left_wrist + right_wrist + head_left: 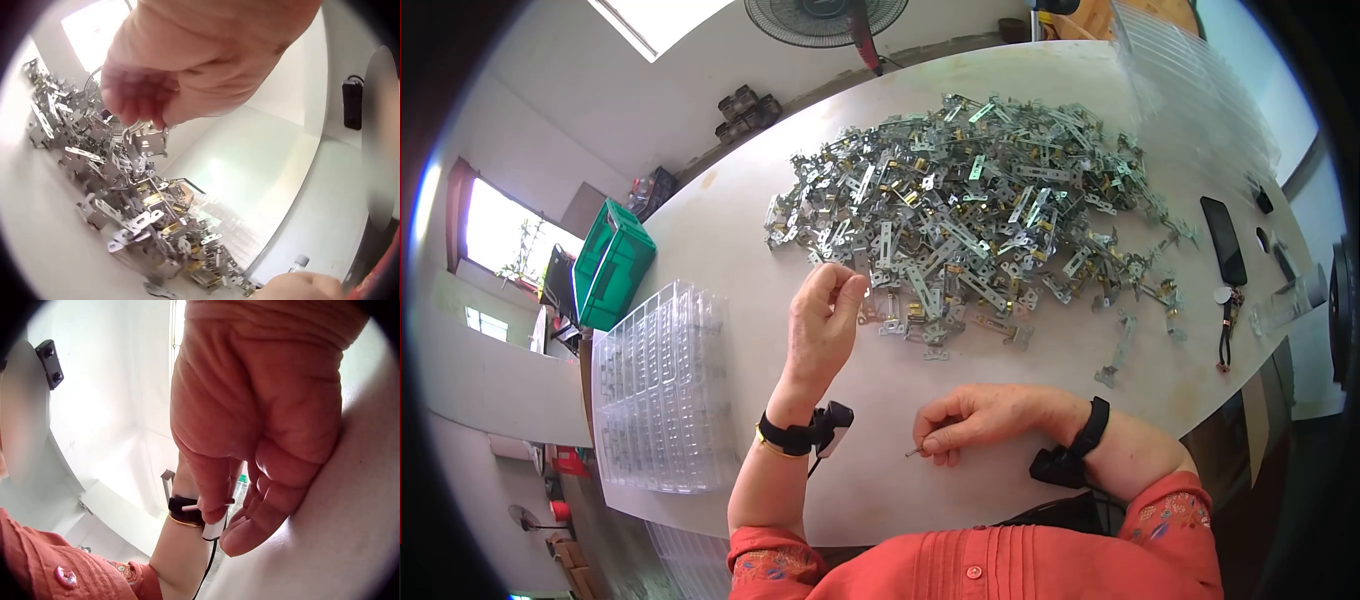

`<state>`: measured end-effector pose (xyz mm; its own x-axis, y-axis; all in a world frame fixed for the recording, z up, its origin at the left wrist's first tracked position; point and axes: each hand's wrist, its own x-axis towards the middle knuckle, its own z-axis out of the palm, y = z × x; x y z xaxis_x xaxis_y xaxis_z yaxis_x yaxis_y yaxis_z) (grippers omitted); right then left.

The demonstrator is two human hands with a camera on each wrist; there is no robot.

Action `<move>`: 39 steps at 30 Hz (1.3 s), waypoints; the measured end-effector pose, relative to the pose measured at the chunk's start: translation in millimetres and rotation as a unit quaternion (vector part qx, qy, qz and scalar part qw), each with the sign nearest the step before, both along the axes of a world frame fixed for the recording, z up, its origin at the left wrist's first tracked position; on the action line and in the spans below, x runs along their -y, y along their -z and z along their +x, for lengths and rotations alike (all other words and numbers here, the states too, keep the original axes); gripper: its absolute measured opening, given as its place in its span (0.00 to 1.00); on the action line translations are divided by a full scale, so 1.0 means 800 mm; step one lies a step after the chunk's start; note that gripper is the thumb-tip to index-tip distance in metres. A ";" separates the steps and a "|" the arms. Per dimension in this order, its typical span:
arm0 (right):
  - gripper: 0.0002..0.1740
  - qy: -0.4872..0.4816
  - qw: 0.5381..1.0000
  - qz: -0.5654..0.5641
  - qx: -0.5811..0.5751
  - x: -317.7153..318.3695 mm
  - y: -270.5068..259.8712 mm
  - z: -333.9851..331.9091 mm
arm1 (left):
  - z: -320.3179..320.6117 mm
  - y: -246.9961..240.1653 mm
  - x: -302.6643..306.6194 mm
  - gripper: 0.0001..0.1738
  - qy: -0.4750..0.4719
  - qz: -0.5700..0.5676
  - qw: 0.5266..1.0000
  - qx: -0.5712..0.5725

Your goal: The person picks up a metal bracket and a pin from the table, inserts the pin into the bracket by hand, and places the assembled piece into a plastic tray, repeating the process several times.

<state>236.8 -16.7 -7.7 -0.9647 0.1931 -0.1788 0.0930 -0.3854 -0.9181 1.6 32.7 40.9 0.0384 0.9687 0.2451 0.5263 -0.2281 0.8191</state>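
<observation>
My left hand (822, 318) is raised at the near left edge of a big heap of metal brackets (960, 200). In the left wrist view its thumb and fingers pinch a small stamped metal bracket (150, 143) with cutouts, its upper part hidden by the fingertips. Low over the near side of the table (870, 400), my right hand (990, 415) pinches a thin small metal pin (913, 452) between thumb and index finger. One end of that pin (189, 507) sticks out past the thumb in the right wrist view; the other fingers are loosely curled.
Stacked clear plastic compartment trays (662, 390) stand at the left, with a green crate (613, 265) beyond. More clear trays (1190, 90) lie at the back right. A phone (1223, 240) rests at the right. Some loose brackets (1117, 350) lie apart from the heap.
</observation>
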 end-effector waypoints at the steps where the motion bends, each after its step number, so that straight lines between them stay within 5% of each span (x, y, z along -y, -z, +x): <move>1: 0.14 0.021 0.999 -0.024 -0.033 0.001 0.000 -0.001 | 0.002 0.001 0.004 0.10 0.001 0.000 1.000 0.000; 3: 0.13 0.043 0.996 -0.033 -0.064 -0.001 -0.004 0.000 | 0.007 0.000 0.014 0.10 0.079 -0.090 0.971 0.205; 12: 0.09 0.266 0.946 -0.075 -0.171 -0.015 -0.014 0.011 | 0.003 0.025 0.035 0.12 0.199 -0.209 0.917 0.276; 18: 0.09 0.448 0.870 0.033 -0.206 -0.022 -0.021 0.017 | 0.004 0.037 0.038 0.14 0.256 -0.238 0.871 0.344; 26: 0.08 0.457 0.871 0.056 -0.174 -0.028 -0.019 0.017 | 0.009 0.048 0.043 0.14 0.327 -0.291 0.810 0.390; 39: 0.09 0.442 0.881 0.076 -0.153 -0.027 -0.008 0.015 | 0.014 0.036 0.047 0.16 0.241 -0.343 0.830 0.369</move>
<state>248.6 4.5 -1.1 -0.4247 0.8917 0.1566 -0.4430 -0.0539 -0.8949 12.6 -4.8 12.0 0.5459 0.8063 -0.2278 -0.1939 0.3861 0.9019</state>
